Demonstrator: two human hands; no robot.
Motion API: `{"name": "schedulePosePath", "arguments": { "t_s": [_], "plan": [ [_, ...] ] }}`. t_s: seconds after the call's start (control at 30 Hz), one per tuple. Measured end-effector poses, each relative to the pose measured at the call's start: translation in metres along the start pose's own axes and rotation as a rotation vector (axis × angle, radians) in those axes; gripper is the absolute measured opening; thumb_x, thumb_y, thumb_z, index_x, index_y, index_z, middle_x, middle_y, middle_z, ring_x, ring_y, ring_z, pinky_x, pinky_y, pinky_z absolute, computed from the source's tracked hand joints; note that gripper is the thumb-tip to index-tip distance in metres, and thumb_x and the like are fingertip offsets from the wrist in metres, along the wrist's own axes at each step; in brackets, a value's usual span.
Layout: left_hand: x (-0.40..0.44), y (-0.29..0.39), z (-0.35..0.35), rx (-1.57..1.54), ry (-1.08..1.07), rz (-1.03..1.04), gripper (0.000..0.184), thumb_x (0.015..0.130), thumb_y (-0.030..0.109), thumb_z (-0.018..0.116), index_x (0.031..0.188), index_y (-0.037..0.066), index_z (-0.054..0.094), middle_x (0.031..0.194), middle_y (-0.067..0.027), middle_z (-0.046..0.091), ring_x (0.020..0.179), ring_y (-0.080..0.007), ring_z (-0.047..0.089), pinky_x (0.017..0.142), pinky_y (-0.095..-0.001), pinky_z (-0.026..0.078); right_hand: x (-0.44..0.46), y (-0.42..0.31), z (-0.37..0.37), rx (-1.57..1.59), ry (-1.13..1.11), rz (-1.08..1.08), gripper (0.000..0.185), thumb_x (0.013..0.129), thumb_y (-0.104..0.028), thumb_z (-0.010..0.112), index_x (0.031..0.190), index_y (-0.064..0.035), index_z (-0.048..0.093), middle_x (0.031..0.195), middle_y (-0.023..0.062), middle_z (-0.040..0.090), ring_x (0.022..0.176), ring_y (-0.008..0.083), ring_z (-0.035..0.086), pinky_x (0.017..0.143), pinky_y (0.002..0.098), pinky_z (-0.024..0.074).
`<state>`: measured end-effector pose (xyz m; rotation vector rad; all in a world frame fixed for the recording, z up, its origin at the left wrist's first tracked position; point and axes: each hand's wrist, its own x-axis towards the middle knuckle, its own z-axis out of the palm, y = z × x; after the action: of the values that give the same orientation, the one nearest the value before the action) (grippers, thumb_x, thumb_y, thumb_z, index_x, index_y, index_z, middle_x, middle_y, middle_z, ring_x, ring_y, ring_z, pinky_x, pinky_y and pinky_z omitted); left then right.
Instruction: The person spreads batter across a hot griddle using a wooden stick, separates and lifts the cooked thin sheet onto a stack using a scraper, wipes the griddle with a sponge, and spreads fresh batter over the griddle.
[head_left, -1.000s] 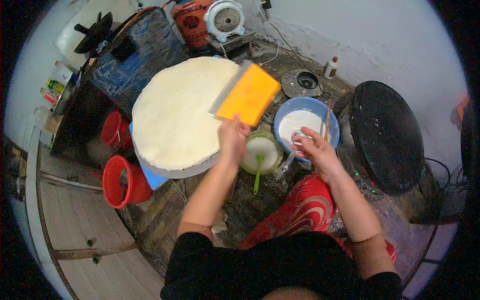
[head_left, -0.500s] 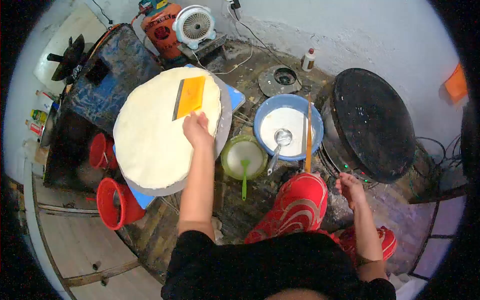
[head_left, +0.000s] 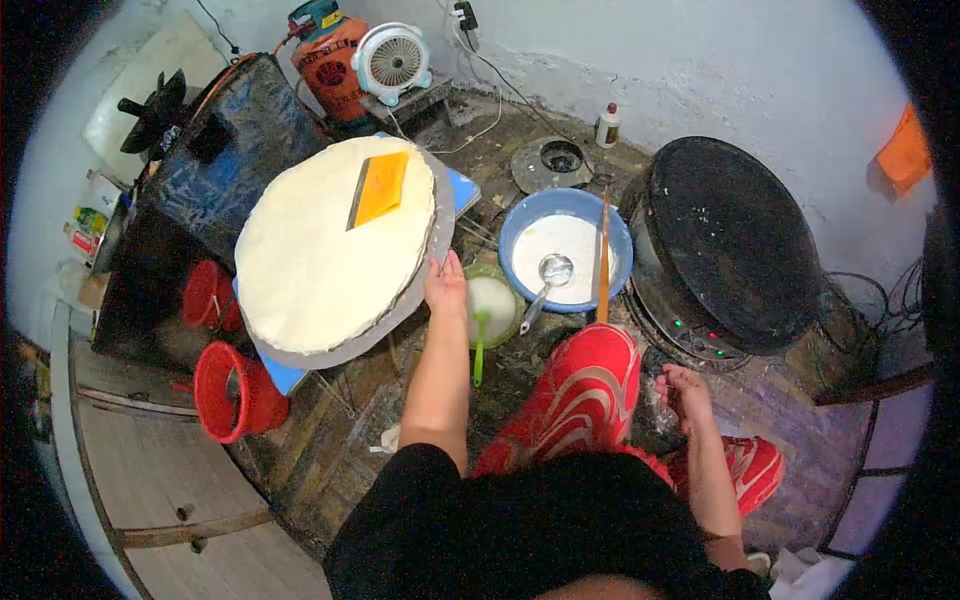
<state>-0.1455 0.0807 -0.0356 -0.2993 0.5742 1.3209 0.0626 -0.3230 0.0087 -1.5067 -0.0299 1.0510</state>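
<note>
My left hand [head_left: 446, 285] is at the right edge of the round grey board [head_left: 438, 228], fingers extended and nothing gripped. On that board lies a thick stack of pale round sheets [head_left: 320, 260]. An orange scraper [head_left: 380, 190] with a grey blade rests flat on top of the stack. My right hand [head_left: 686, 392] hangs beside my red-trousered knee with its fingers curled; whether anything is inside cannot be made out. A blue basin [head_left: 515, 220] of white batter holds a metal ladle [head_left: 552, 272], and a wooden stick [head_left: 604, 260] lies across its rim.
The round black griddle [head_left: 735, 245] stands at the right. Near my left hand is a green bowl [head_left: 510, 325] with a green brush [head_left: 480, 350]. Two red buckets [head_left: 265, 400] are at the left. Behind are a fan [head_left: 392, 62], gas cylinder [head_left: 330, 70] and bottle [head_left: 608, 125].
My left hand has let go of the orange scraper, leaving it on the stack, and moved down and right to the board's edge. My right hand has moved slightly down and left.
</note>
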Motion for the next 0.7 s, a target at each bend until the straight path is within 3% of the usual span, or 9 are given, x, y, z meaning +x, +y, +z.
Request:
{"name": "schedulePosePath", "arguments": {
  "t_s": [0.17,0.23,0.37,0.53,0.7],
  "plan": [
    [-0.02,0.008,-0.015,0.099,-0.064,0.036,0.029,0.086,0.006,0.04,0.113,-0.006,0.035,0.111,-0.0193,0.044,0.105,-0.0303,0.044,0.089,-0.0383,0.044,0.005,0.015,-0.01,0.015,-0.054,-0.038,0.02,0.084,-0.015,0.049,0.1,-0.0026,0.051,0.078,0.0067,0.057,0.064,0.0133,0.057,0.051,0.0221,0.0431],
    [-0.046,0.018,-0.027,0.112,0.001,-0.073,0.028,0.086,0.004,0.04,0.111,-0.008,0.035,0.11,-0.0197,0.044,0.105,-0.0314,0.044,0.091,-0.0404,0.041,0.005,0.015,-0.004,0.002,-0.014,0.041,0.019,0.084,-0.015,0.049,0.099,-0.0026,0.051,0.077,0.0073,0.058,0.063,0.0134,0.057,0.05,0.0228,0.0428],
    [-0.096,0.041,-0.069,0.164,-0.065,-0.188,0.028,0.084,-0.001,0.04,0.109,-0.009,0.033,0.109,-0.0198,0.044,0.105,-0.0333,0.043,0.095,-0.0422,0.038,0.017,0.022,0.001,0.01,-0.075,0.033,0.019,0.084,-0.015,0.05,0.098,-0.0022,0.052,0.077,0.008,0.059,0.063,0.0143,0.057,0.049,0.0241,0.0428],
    [-0.175,0.084,-0.103,0.37,0.016,-0.253,0.039,0.076,-0.009,0.045,0.113,-0.003,0.032,0.11,-0.0179,0.043,0.106,-0.034,0.043,0.096,-0.0466,0.035,0.029,0.033,0.004,-0.048,-0.126,0.073,0.017,0.083,-0.012,0.047,0.096,-0.0025,0.052,0.076,0.0063,0.059,0.062,0.0145,0.057,0.051,0.0241,0.0443],
    [-0.195,0.167,-0.129,0.56,0.003,-0.348,0.043,0.071,-0.012,0.047,0.112,-0.001,0.037,0.11,-0.0185,0.045,0.104,-0.0358,0.045,0.092,-0.0501,0.037,0.022,0.034,0.01,-0.131,-0.069,0.16,0.016,0.083,-0.013,0.048,0.095,-0.0033,0.053,0.076,0.0058,0.059,0.063,0.0147,0.057,0.051,0.0249,0.0443]
  ]
}}
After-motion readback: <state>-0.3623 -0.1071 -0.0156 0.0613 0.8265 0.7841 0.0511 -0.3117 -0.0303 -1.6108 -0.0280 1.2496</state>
